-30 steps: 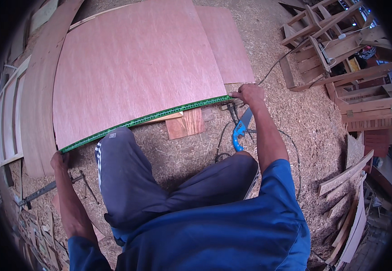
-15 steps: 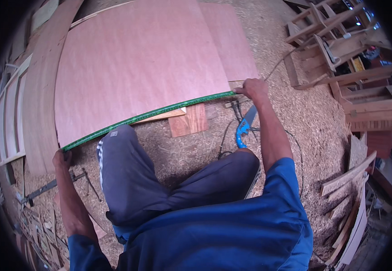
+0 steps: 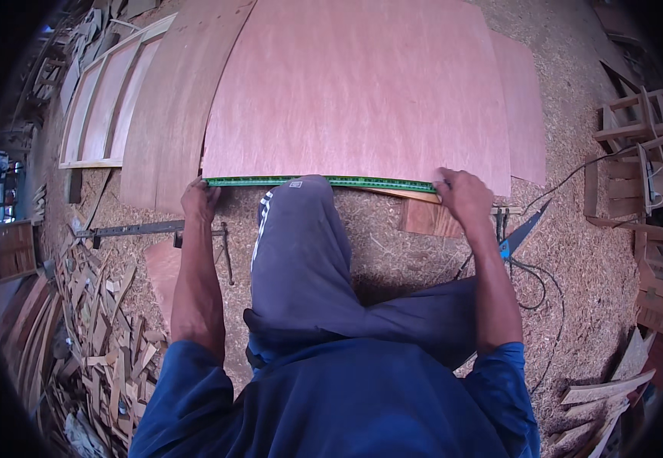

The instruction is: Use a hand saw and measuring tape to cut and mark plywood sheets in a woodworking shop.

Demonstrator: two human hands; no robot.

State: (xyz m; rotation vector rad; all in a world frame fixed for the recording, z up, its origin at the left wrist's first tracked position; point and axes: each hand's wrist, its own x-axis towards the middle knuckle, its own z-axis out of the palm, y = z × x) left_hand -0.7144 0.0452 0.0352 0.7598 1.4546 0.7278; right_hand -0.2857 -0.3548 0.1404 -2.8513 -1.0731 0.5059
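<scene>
A long green measuring strip (image 3: 381, 183) runs along the near edge of a large pinkish plywood sheet (image 3: 346, 91). My left hand (image 3: 201, 197) pinches its left end at the sheet's corner. Its right end is held by my right hand (image 3: 459, 195), short of the sheet's right corner. My bent knee in grey trousers covers part of the strip. Below the sheet's edge lie a small reddish board (image 3: 427, 217) and, beside my right forearm, a blue-handled saw (image 3: 526, 233) with black cables.
A long bar clamp (image 3: 133, 229) lies left of my left forearm. Offcuts (image 3: 114, 336) are heaped at lower left. A framed panel (image 3: 110, 99) and a brown sheet (image 3: 156, 153) lie beyond. Wooden frames (image 3: 629, 160) stand at right, on a floor covered in shavings (image 3: 591, 290).
The view has swung left, shifting the scene rightward. My right hand has moved inward from the sheet's right corner, and less green strip spans the edge. My left hand stays at the left corner.
</scene>
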